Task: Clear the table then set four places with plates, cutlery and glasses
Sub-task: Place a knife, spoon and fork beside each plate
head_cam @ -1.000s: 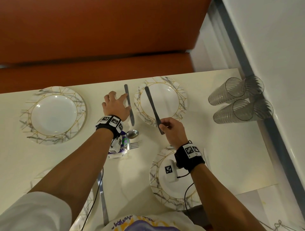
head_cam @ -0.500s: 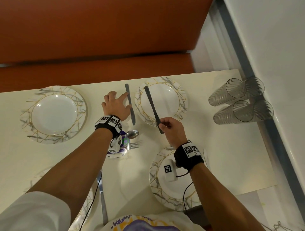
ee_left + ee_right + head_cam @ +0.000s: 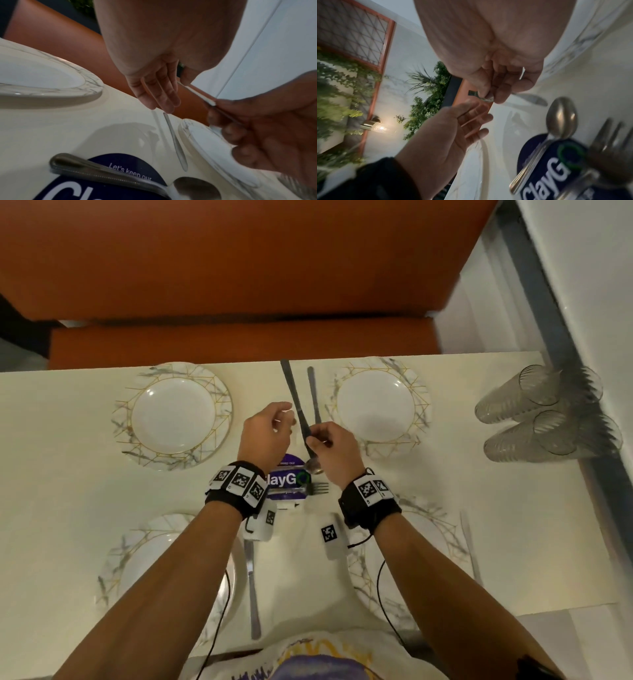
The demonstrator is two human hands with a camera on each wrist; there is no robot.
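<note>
Right hand (image 3: 334, 445) pinches a knife (image 3: 295, 402) by its lower end, blade slanting up and away over the tabletop (image 3: 68, 491), between the two far plates. Left hand (image 3: 265, 433) just left of it, fingers loosely extended, holding nothing. A second knife (image 3: 313, 395) lies flat beside the far right plate (image 3: 376, 405), just right of the held one. Spoon (image 3: 561, 117) and fork (image 3: 318, 488) rest on a purple sticker (image 3: 286, 481) near the wrists.

We see an orange bench (image 3: 239, 268) beyond the tabletop (image 3: 68, 491), a purple round sticker (image 3: 286, 479) on it, green plants (image 3: 426, 94) and a lit wall lamp (image 3: 373, 125).
</note>
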